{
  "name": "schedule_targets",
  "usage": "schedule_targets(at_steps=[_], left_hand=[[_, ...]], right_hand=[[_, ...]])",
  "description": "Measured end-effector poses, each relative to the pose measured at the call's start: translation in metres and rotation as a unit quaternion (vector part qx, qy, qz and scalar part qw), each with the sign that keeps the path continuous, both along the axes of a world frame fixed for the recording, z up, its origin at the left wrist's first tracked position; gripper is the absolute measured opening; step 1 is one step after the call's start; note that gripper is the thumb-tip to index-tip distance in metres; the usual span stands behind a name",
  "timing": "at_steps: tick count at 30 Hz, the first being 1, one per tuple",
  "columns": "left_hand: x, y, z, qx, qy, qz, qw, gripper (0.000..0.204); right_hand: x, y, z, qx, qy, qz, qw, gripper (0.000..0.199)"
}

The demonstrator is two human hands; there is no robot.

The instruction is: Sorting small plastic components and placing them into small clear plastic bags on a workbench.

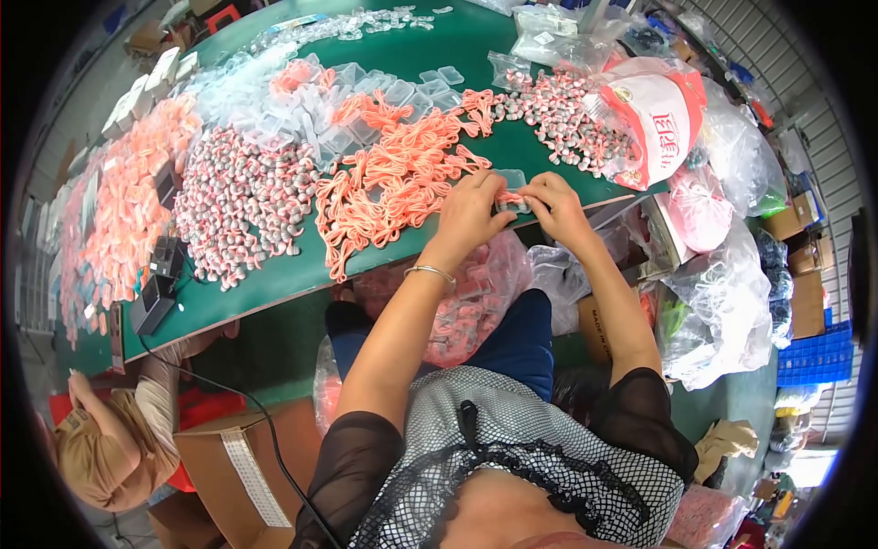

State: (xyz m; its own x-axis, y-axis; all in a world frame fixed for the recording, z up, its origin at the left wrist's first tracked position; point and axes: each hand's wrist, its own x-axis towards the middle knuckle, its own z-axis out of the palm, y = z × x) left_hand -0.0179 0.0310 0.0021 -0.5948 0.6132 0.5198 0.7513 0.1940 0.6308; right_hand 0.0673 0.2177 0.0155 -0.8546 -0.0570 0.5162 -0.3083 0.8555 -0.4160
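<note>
At the table's near edge, my two hands meet over a small clear plastic case [509,177] with an orange cord and grey-and-pink bits in it. My left hand [470,216] grips the case from the left, thumb in front. From the right, my right hand [556,209] closes its fingertips on the same case; exactly what they press is partly hidden. Left of my hands lies a heap of bundled orange cords [402,169]. Beyond them is a pile of small grey-and-pink pieces [572,114], beside a red-and-white sack [654,123].
The green table [402,50] bears another grey-and-pink heap [247,201], clear cases [320,114] and filled orange cases [137,188]. A black device [154,305] trails a cable. A person [114,448] sits at left near a cardboard box [251,467]. Plastic bags [722,306] crowd the right.
</note>
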Motion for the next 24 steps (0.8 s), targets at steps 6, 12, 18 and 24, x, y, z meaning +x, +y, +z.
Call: schedule_targets(at_steps=[6,12,18,24], left_hand=[[-0.001,-0.001,-0.004,-0.006,0.016,-0.002,1.000,0.044],[0.000,0.000,-0.004,0.022,0.032,-0.002,0.999,0.039],[0.000,-0.002,-0.002,0.016,0.015,-0.004,1.000,0.038],[-0.001,-0.001,-0.005,0.030,0.026,-0.004,0.999,0.039]], right_hand=[[0.003,-0.005,0.003,0.105,0.077,0.013,0.991,0.014],[-0.002,0.001,0.001,-0.006,0.004,-0.024,1.000,0.015],[0.002,-0.003,-0.004,-0.045,-0.016,-0.044,0.998,0.013],[0.011,-0.011,-0.009,-0.011,0.050,-0.041,0.998,0.015]])
